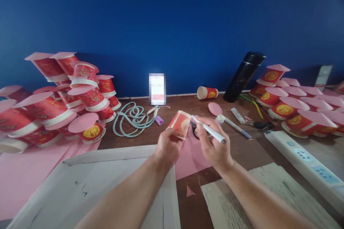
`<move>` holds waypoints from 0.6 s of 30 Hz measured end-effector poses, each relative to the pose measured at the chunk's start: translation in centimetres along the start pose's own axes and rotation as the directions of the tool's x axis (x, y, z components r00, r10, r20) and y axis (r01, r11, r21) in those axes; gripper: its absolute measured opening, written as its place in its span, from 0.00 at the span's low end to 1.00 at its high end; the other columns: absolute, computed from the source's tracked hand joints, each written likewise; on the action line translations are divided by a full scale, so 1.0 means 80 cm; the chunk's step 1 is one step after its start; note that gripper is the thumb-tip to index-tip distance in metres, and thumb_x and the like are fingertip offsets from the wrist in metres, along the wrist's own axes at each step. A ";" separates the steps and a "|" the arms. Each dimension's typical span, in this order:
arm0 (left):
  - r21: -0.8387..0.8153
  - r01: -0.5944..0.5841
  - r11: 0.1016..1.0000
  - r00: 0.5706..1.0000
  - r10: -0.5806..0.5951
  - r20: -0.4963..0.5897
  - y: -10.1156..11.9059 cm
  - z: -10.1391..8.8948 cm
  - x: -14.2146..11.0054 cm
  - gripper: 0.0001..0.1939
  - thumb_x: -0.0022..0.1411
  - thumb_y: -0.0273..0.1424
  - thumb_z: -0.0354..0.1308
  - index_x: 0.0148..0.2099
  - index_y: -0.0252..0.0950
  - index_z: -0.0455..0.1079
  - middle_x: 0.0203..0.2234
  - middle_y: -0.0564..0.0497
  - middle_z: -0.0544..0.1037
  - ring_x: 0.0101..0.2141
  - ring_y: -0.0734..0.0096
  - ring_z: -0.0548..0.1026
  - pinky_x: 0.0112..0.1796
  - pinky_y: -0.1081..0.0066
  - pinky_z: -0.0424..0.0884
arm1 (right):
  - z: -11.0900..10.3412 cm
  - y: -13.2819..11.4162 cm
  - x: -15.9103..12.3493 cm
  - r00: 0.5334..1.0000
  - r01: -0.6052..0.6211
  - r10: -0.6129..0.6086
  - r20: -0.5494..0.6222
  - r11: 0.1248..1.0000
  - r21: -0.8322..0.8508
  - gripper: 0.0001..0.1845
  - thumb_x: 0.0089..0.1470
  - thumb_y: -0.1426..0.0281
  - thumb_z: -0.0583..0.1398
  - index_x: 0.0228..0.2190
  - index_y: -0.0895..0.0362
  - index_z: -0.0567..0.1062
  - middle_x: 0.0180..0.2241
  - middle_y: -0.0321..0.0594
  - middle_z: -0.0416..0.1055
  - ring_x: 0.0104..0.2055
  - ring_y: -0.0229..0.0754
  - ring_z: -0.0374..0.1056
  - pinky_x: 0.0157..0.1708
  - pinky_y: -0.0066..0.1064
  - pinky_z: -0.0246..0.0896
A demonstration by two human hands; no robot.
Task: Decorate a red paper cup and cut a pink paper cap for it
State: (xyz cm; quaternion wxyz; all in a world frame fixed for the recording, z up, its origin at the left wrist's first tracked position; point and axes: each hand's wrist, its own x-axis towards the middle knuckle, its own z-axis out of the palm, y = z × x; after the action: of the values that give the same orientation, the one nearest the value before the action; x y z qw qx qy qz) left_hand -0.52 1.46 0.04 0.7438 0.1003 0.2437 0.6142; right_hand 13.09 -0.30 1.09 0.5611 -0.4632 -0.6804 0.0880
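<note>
In the middle of the head view, my left hand [170, 146] is closed around a red paper cup [179, 124] with a gold emblem, held tilted above the table. My right hand [215, 146] grips a white marker [212, 132], its front end close to the cup's right edge; whether it touches the cup I cannot tell. Beneath the hands lies a pink paper sheet [192, 157], and a dark round-handled thing is partly hidden behind my right hand. A second pen [238, 127] rests to the right, beside a loose pink paper disc [215, 108].
Red cups with pink discs are piled at left [88, 96] and right [285, 109]. Around the middle are a coiled cable [131, 121], a lit phone [157, 89], a cup on its side [211, 93] and a black flask [242, 78]. A power strip [303, 161] lies right, a white box lid [120, 175] front left.
</note>
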 end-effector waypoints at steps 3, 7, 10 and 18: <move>0.005 0.022 1.000 1.000 -0.022 0.010 0.001 0.001 -0.001 0.17 0.39 0.17 0.53 0.35 0.29 0.74 0.35 0.43 0.80 0.44 0.60 0.77 0.49 0.66 0.69 | 0.003 0.002 0.001 0.997 -0.079 0.080 -0.017 0.995 0.055 0.14 0.61 0.67 0.57 0.48 0.48 0.73 0.44 0.41 0.75 0.42 0.45 0.74 0.46 0.43 0.70; 0.027 0.086 0.996 0.996 -0.087 0.030 0.002 0.000 -0.005 0.17 0.40 0.18 0.53 0.35 0.31 0.74 0.35 0.44 0.80 0.43 0.58 0.76 0.46 0.63 0.69 | 0.006 0.005 0.008 0.961 -0.265 0.277 -0.030 0.942 0.208 0.17 0.58 0.62 0.60 0.50 0.48 0.71 0.47 0.41 0.74 0.50 0.46 0.71 0.53 0.45 0.65; 0.038 0.157 0.987 0.984 -0.159 0.077 0.003 0.002 -0.009 0.20 0.39 0.19 0.53 0.38 0.30 0.74 0.37 0.42 0.80 0.44 0.57 0.76 0.46 0.63 0.68 | 0.008 0.008 0.011 0.883 -0.455 0.464 0.078 0.801 0.389 0.24 0.53 0.57 0.63 0.51 0.46 0.70 0.49 0.40 0.73 0.53 0.47 0.69 0.53 0.43 0.65; 0.159 0.129 0.979 0.975 -0.154 0.161 0.002 0.008 -0.015 0.19 0.38 0.18 0.53 0.36 0.31 0.74 0.33 0.44 0.79 0.40 0.57 0.75 0.45 0.62 0.67 | 0.007 0.005 0.010 0.761 -0.639 0.597 0.255 0.621 0.454 0.28 0.47 0.51 0.66 0.49 0.47 0.73 0.43 0.38 0.74 0.43 0.45 0.71 0.43 0.38 0.68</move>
State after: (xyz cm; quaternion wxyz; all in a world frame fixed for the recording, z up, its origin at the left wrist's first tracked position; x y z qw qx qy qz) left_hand -0.49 0.45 0.97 0.7946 0.1904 0.2298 0.5287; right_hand 12.90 0.71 1.18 0.5712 -0.4968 -0.4515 0.4723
